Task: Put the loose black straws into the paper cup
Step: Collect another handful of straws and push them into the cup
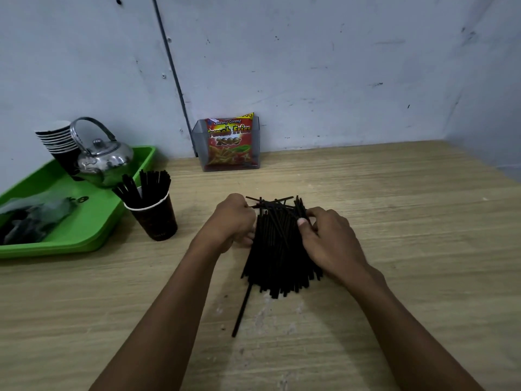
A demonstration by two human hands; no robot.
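While gathering straws (pixel 277 249), both hands (pixel 234 221), cup (pixel 155 218) left

A pale grey-blue wall (pixel 310 66) stood behind the table (pixel 394 221), scuffed and speckled with dark marks. A dark cable (pixel 169 60) ran down it at a slant to the table's back edge. At the right the wall met a side wall (pixel 490 94) in a corner. The tabletop was light wood grain, with whitish smears near its middle. The light was dim and even.
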